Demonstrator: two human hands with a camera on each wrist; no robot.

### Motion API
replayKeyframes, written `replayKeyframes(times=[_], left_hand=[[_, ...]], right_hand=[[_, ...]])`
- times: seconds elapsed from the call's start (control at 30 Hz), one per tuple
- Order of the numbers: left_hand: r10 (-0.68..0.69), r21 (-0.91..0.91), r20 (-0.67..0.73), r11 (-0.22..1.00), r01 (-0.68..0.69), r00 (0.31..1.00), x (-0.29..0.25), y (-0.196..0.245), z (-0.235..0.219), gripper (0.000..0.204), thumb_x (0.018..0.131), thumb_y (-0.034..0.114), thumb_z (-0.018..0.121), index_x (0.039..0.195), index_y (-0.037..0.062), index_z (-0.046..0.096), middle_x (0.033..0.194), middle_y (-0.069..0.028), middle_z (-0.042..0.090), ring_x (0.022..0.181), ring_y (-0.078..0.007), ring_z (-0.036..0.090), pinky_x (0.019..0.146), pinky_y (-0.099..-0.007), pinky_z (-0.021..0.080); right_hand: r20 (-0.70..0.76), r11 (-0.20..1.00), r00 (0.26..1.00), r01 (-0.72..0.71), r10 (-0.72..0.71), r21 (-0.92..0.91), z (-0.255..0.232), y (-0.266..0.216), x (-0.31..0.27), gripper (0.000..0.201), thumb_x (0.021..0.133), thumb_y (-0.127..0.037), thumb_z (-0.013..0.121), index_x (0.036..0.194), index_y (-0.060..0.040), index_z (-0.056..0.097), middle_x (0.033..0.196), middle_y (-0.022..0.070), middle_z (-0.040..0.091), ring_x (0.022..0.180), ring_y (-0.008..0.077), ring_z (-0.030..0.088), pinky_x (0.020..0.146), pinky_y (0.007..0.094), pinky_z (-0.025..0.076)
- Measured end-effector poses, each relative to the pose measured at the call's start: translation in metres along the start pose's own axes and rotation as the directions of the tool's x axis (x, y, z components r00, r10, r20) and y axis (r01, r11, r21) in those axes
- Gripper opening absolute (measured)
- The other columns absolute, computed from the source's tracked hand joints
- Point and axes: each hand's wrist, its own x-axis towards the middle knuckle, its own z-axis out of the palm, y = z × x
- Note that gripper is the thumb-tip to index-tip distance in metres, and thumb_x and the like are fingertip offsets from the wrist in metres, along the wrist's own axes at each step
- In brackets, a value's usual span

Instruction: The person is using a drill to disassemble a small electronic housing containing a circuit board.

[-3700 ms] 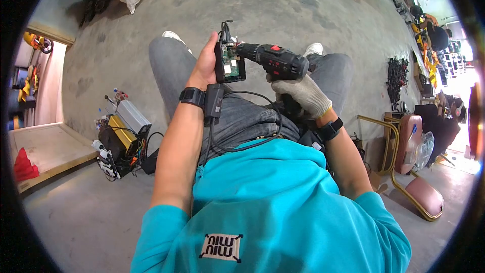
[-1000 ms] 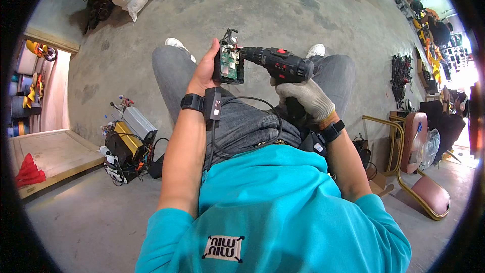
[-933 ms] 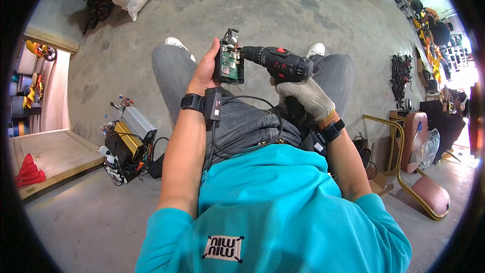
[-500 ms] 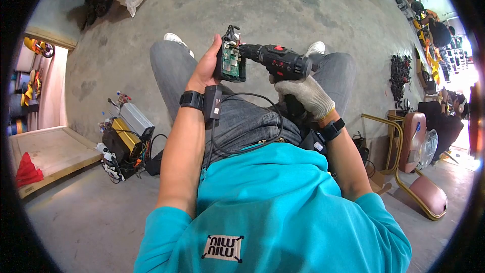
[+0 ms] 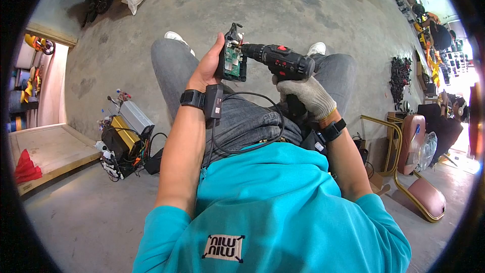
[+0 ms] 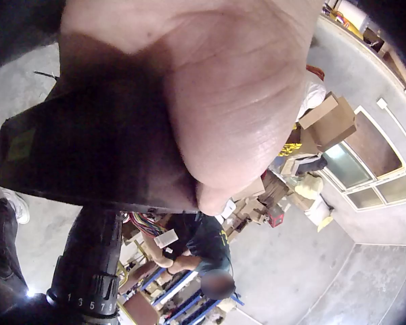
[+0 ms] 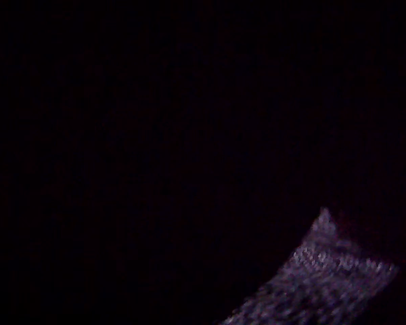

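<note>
My bare left hand (image 5: 206, 66) grips a small black case (image 5: 243, 75) from its left side, thumb up along the edge. Inside the case a green circuit board (image 5: 232, 63) faces up, with wires and a black cable (image 5: 233, 31) at the far end. My gloved right hand (image 5: 309, 95) holds a black cordless drill (image 5: 283, 61) by its handle. The drill's nose points left, right at the case's upper right part; its bit tip is hidden. In the left wrist view the dark case (image 6: 95, 149) lies against the palm, with the drill's numbered collar (image 6: 86, 288) below it.
A black cable (image 5: 280, 116) loops over the lap from the left wrist device. On the floor at left stands a pile of electronics (image 5: 124, 139) near a wooden board (image 5: 55, 146). A pink chair (image 5: 424, 197) lies at right. The right wrist view is nearly black.
The case has shifted slightly right and tilted a little in the left hand. The drill stays at its upper right part throughout, moving only slightly. Both hands keep their holds.
</note>
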Motion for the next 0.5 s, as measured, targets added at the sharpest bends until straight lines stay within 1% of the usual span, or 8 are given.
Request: replayKeyframes(times=[0.07,0.23,0.3,0.33,0.4,0.5], left_hand=[[-0.005,0.001,-0.005,1.0,0.005,1.0,0.0,0.0,0.0,0.058,0.108,0.054,0.043,0.129,0.0054,0.065,0.114,-0.0064,0.073,0.096,-0.0129,0.07,0.085,-0.0292,0.058],[-0.001,-0.027,-0.015,1.0,0.001,1.0,0.0,0.0,0.003,0.058,0.108,0.054,0.042,0.129,0.0056,0.065,0.112,-0.0059,0.074,0.095,-0.0129,0.07,0.085,-0.0293,0.058],[0.003,-0.018,-0.007,1.0,-0.004,1.0,0.003,-0.002,-0.001,0.062,0.108,0.056,0.04,0.131,0.0037,0.063,0.121,-0.0104,0.072,0.096,-0.0167,0.072,0.085,-0.0329,0.06],[0.004,-0.018,-0.007,1.0,-0.004,1.0,0.004,-0.003,-0.003,0.062,0.108,0.056,0.04,0.131,0.0037,0.063,0.121,-0.0104,0.072,0.096,-0.0167,0.072,0.085,-0.0329,0.06],[-0.004,-0.032,0.033,0.999,0.005,0.999,0.005,-0.003,-0.006,0.061,0.108,0.056,0.04,0.13,0.0042,0.064,0.118,-0.009,0.073,0.094,-0.0158,0.072,0.083,-0.0323,0.06],[-0.004,-0.025,0.021,1.0,0.005,1.0,0.005,-0.003,-0.006,0.06,0.108,0.055,0.04,0.128,0.0046,0.065,0.113,-0.0074,0.074,0.091,-0.0148,0.072,0.081,-0.0318,0.06]], right_hand=[[-0.01,1.0,1.0,0.01,-0.011,-0.028,0.0,0.001,0.001,0.028,0.081,-0.012,0.073,0.107,-0.0016,0.069,0.088,0.001,0.066,0.072,0.0105,0.061,0.066,0.0282,0.053],[-0.007,1.0,1.0,-0.003,0.003,-0.024,0.001,-0.004,-0.001,0.027,0.081,-0.013,0.074,0.105,-0.002,0.069,0.085,0.0004,0.065,0.072,0.0103,0.06,0.067,0.0282,0.053],[-0.008,1.0,1.0,-0.003,0.003,-0.027,0.002,-0.004,0.0,0.026,0.081,-0.013,0.074,0.105,-0.0021,0.069,0.085,0.0002,0.064,0.072,0.0102,0.06,0.067,0.0281,0.053],[-0.006,1.0,1.0,0.003,-0.003,-0.027,0.002,-0.004,0.0,0.026,0.081,-0.013,0.074,0.104,-0.0021,0.069,0.085,0.0002,0.064,0.072,0.0102,0.06,0.067,0.0281,0.053],[-0.005,1.0,1.0,0.01,-0.01,-0.028,0.002,-0.003,-0.001,0.026,0.081,-0.013,0.073,0.104,-0.0022,0.069,0.085,0.0001,0.064,0.072,0.0102,0.06,0.067,0.0281,0.053],[0.001,1.0,1.0,0.011,-0.011,-0.01,0.0,-0.001,0.0,0.026,0.081,-0.013,0.073,0.105,-0.0021,0.069,0.086,0.0002,0.065,0.073,0.0099,0.06,0.067,0.028,0.053]])
